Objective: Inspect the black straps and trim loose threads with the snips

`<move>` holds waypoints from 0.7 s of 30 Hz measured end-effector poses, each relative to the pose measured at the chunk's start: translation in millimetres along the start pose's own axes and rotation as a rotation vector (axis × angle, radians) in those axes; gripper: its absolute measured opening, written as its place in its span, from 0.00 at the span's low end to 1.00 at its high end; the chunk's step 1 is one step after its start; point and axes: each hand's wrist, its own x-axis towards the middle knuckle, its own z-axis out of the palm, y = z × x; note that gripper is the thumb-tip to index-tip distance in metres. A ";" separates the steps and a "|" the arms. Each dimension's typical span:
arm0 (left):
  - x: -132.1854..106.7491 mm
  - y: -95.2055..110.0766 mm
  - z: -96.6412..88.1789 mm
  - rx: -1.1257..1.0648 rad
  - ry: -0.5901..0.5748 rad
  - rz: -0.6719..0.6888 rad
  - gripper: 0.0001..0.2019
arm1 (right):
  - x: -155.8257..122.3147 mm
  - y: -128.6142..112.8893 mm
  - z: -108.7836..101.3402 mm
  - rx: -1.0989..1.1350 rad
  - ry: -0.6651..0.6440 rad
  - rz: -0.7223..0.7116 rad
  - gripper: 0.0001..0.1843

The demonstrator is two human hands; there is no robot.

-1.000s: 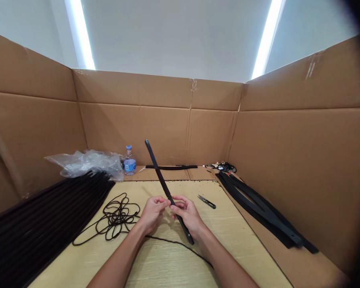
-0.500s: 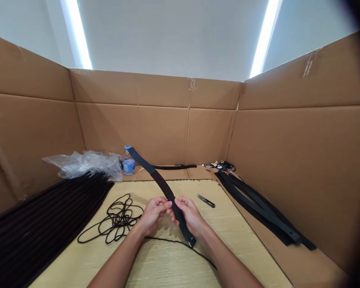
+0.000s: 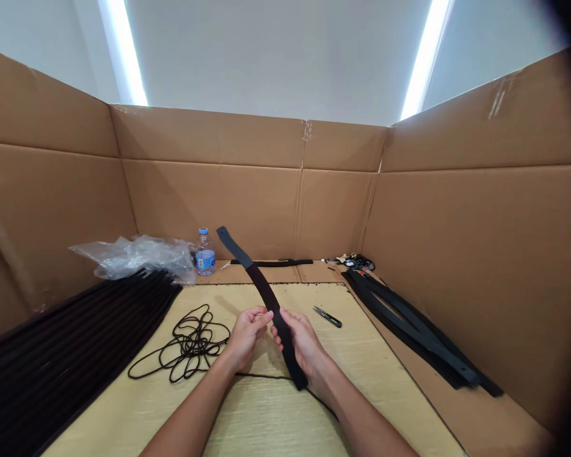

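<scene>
A long flat black strap (image 3: 257, 279) slants from near the water bottle down to the table in front of me. My right hand (image 3: 301, 341) is wrapped round its lower part, with the end sticking out below the palm. My left hand (image 3: 245, 336) pinches the strap's edge just left of the right hand, fingertips pressed together. A tangled black cord (image 3: 190, 343) lies on the wooden table (image 3: 361, 374) to the left, and one strand runs under my wrists.
A stack of black straps (image 3: 66, 355) fills the left side, with crumpled clear plastic (image 3: 133, 254) behind it. A water bottle (image 3: 203, 254) stands at the back. Small snips (image 3: 328, 317) lie right of my hands. More black straps (image 3: 409, 324) lie along the right cardboard wall (image 3: 480, 254).
The strap has turned from edge-on to its flat face, and its far end has swung left and down a little. Both hands stay on it.
</scene>
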 end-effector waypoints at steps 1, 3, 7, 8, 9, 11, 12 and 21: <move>0.8 1.3 -1.9 0.018 0.027 0.021 0.20 | -0.2 -0.2 0.0 0.024 -0.020 -0.030 0.21; 1.8 3.9 -6.6 0.037 0.074 0.042 0.21 | -0.8 -0.3 -0.4 0.037 -0.056 -0.074 0.20; 1.8 6.1 -14.6 0.022 0.075 0.025 0.24 | -3.0 0.5 -2.2 -0.042 -0.045 -0.078 0.25; 1.6 5.8 -15.7 0.024 0.058 0.023 0.24 | -4.0 0.5 -2.5 -0.075 -0.057 -0.073 0.26; 1.3 5.5 -16.3 0.032 0.038 0.022 0.24 | -5.2 0.4 -2.7 -0.112 -0.081 -0.066 0.25; 0.6 4.6 -16.4 0.059 0.003 0.022 0.23 | -8.0 0.0 -2.6 -0.168 -0.130 -0.056 0.21; 0.2 4.2 -15.8 0.073 -0.009 0.017 0.23 | -9.2 -0.1 -2.2 -0.176 -0.146 -0.053 0.21; 2.1 1.4 -13.5 0.148 -0.078 0.031 0.19 | -1.3 5.5 1.6 -0.186 -0.102 -0.143 0.22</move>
